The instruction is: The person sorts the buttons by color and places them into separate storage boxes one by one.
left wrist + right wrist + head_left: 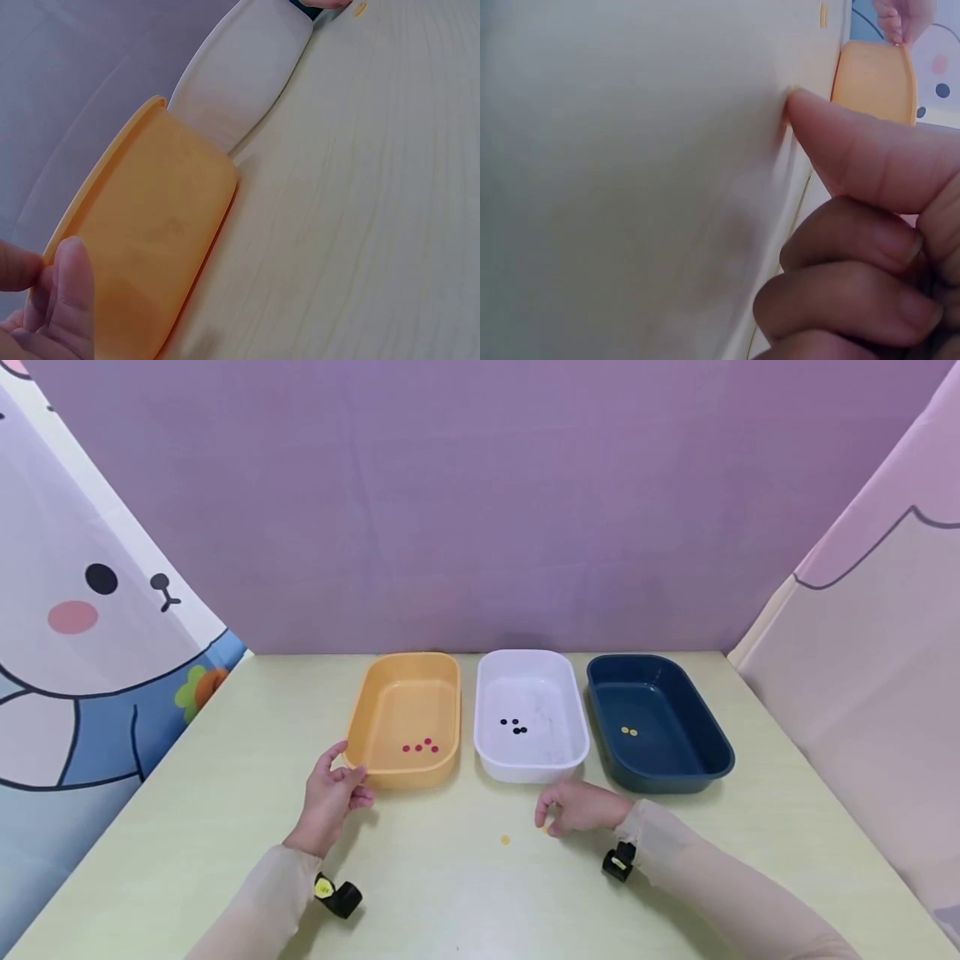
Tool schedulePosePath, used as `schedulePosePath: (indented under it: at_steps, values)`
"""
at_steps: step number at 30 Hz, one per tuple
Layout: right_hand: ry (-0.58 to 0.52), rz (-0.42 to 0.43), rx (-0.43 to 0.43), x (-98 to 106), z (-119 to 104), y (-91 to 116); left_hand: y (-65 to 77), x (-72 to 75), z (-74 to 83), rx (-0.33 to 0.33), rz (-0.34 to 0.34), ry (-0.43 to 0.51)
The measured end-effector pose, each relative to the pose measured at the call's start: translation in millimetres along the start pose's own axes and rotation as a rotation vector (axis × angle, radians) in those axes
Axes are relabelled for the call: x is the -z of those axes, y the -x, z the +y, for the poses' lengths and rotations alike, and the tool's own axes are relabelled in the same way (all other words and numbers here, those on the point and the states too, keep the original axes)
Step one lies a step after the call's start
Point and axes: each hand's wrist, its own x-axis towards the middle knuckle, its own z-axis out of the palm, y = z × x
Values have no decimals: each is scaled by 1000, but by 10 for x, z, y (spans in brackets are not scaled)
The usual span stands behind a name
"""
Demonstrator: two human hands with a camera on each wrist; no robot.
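My left hand (330, 802) pinches the near left rim of an orange tray (401, 781) between thumb and fingers. Several small red discs (418, 748) lie inside that tray. Low over the table, in front of the white tray (531, 772), my right hand (581, 806) is bent downward, thumb and index finger at a small yellow disc (546, 831). In the right wrist view a sliver of yellow shows at the fingertip (799, 97), and the other fingers are curled. Another yellow disc (505, 839) lies on the table to the left of this hand.
Several black discs (516, 727) lie in the white tray. To its right stands a dark blue tray (675, 781) holding two yellow discs (629, 731). The trays form a row on the pale table (435, 893), before a purple cloth backdrop (480, 510).
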Motion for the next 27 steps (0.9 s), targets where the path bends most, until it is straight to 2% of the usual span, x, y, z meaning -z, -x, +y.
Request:
schedulePosePath:
  at_steps: [12, 22, 27]
  values:
    - [20, -10, -41, -21, -1, 1, 0, -21, -1, 2, 16, 1]
    - [58, -24, 43, 20, 88, 49, 3, -25, -12, 8, 32, 1]
    - [63, -9, 23, 37, 102, 74, 3, -24, -13, 8, 34, 0]
